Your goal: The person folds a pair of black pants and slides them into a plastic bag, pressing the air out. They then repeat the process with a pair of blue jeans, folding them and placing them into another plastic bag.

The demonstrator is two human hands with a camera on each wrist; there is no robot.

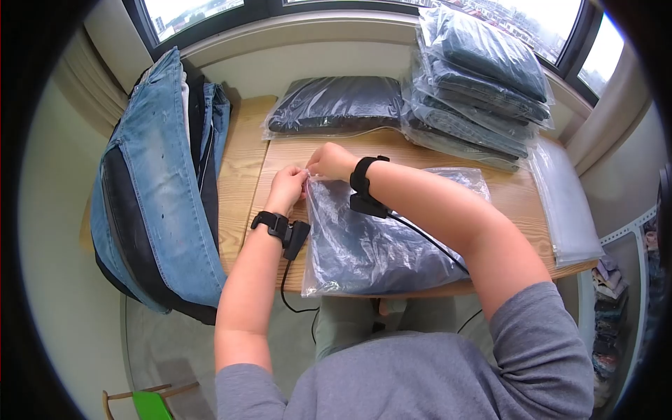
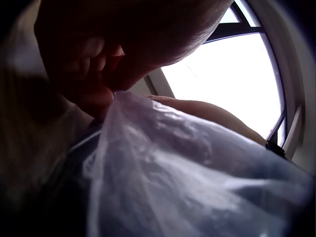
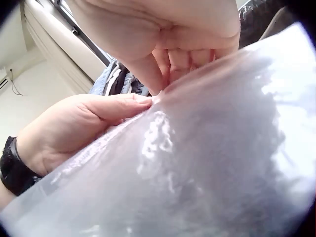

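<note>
A clear plastic bag with dark folded clothing inside lies on the wooden table in front of the person. My left hand pinches the bag's far left corner between thumb and fingers. Right beside it, my right hand pinches the bag's top edge, the fingertips of both hands nearly meeting. In the right wrist view the raised film stretches below both hands, with the left thumb lying along its edge. Seen from the left wrist, the bag's corner rises to a peak at the fingertips.
Jeans are heaped over the table's left end. At the back lie a bagged dark garment and a tall stack of bagged clothes. Flat clear bags lie at the right edge. A cable runs from each wrist camera.
</note>
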